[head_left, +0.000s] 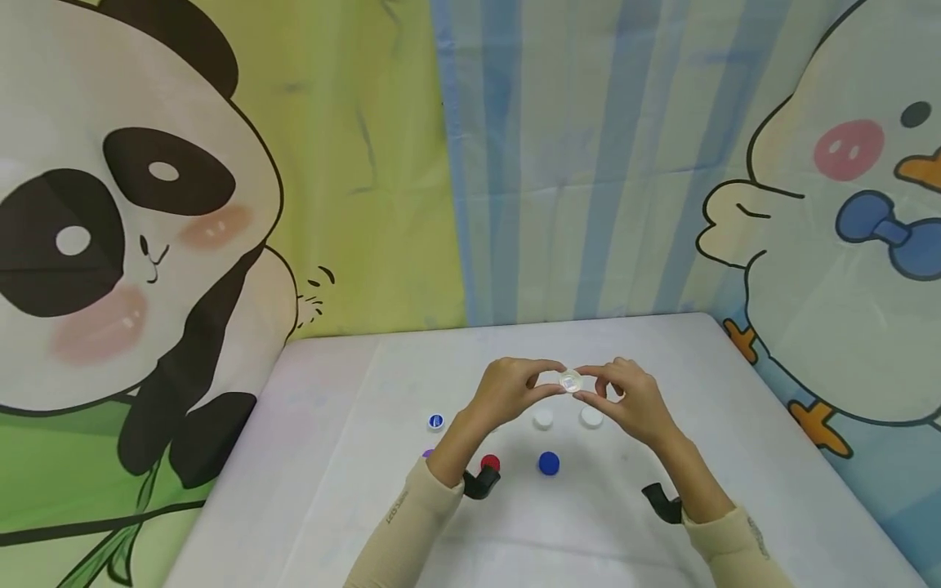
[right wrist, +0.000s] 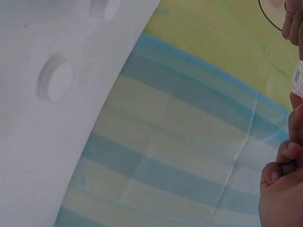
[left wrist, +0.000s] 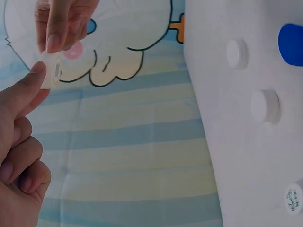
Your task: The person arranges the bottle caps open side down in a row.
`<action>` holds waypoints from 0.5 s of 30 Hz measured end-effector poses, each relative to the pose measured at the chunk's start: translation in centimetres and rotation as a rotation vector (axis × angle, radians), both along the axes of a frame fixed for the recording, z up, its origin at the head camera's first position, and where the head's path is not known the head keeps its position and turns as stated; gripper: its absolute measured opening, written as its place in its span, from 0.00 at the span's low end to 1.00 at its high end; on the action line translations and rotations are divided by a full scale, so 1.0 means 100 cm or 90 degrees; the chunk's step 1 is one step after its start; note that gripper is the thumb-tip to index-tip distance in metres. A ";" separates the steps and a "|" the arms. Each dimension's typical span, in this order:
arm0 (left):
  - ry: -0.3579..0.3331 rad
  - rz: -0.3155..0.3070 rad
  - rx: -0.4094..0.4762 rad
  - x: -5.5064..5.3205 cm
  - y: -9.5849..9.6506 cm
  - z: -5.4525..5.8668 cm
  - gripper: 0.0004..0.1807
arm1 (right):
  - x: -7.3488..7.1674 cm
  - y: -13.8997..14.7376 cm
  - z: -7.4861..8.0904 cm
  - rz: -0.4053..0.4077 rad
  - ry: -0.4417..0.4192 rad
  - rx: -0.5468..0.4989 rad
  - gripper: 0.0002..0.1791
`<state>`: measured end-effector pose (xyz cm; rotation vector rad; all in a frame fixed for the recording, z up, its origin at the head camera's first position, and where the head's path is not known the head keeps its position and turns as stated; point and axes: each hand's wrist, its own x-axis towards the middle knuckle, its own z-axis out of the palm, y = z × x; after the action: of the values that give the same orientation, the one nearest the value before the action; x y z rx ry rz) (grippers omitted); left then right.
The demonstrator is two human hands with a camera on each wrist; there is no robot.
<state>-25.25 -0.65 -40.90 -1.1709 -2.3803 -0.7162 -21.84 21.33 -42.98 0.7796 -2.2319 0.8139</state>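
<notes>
Above the white table, both hands hold a small whitish bottle cap between them. My left hand pinches its left edge between thumb and forefinger. From the other side, the thumb and forefinger of my right hand pinch it too. The left wrist view shows the cap on its side, a dark printed mark on one face. At the right edge of the right wrist view, only part of the cap shows.
Below the hands lie two white caps, a blue cap and a red cap. Farther left are a blue-and-white cap and a purple cap, partly behind the left arm. A cap with green print shows in the left wrist view.
</notes>
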 end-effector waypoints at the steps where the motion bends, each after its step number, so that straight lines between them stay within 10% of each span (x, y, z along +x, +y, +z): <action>1: 0.001 -0.001 0.007 0.006 -0.003 0.000 0.16 | 0.004 -0.003 0.000 0.002 0.004 -0.002 0.20; 15: -0.065 0.016 0.121 0.071 -0.029 -0.029 0.15 | 0.056 -0.035 -0.033 0.034 -0.026 -0.081 0.21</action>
<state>-18.18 -3.53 -43.77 -1.0457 -2.3436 -0.9918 -16.29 17.86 -46.25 0.7699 -2.1789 0.9946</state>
